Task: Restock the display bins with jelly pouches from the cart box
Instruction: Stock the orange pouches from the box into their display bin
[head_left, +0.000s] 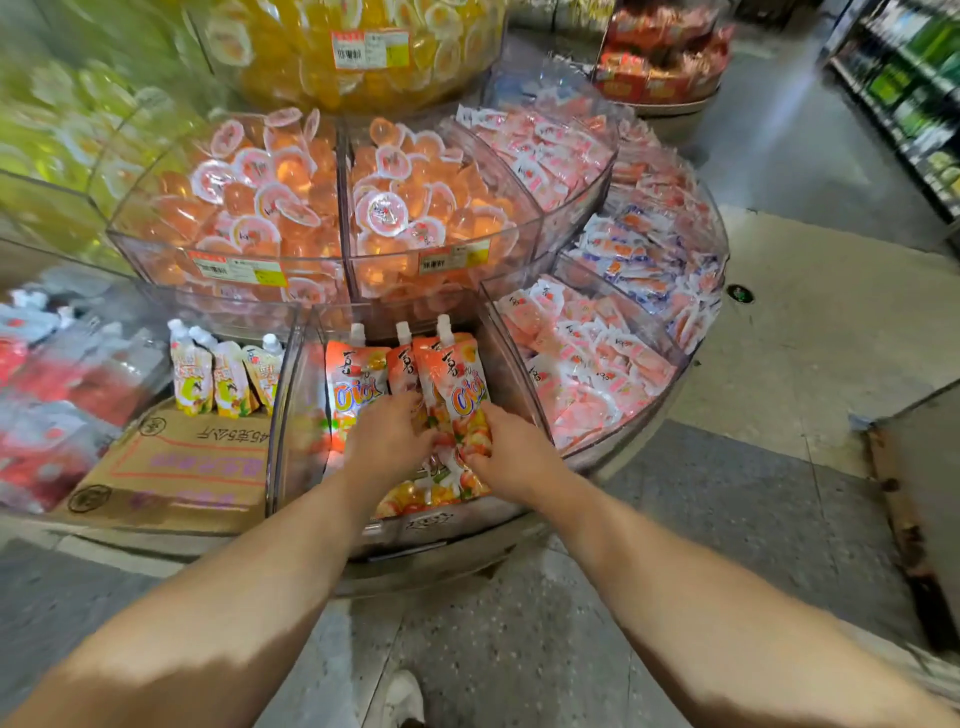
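Down in the front bin (291, 395), both my hands are among the orange pouches (457, 384). My left hand (387, 439) presses the stack with curled fingers, though I cannot tell whether its grip is closed on a pouch. My right hand (511, 449) pinches the rightmost pouch near its base. These pouches stand upright, spouts up, leaning on one another. If I let go too soon, I think the row could slump forward, since nothing braces it in front.
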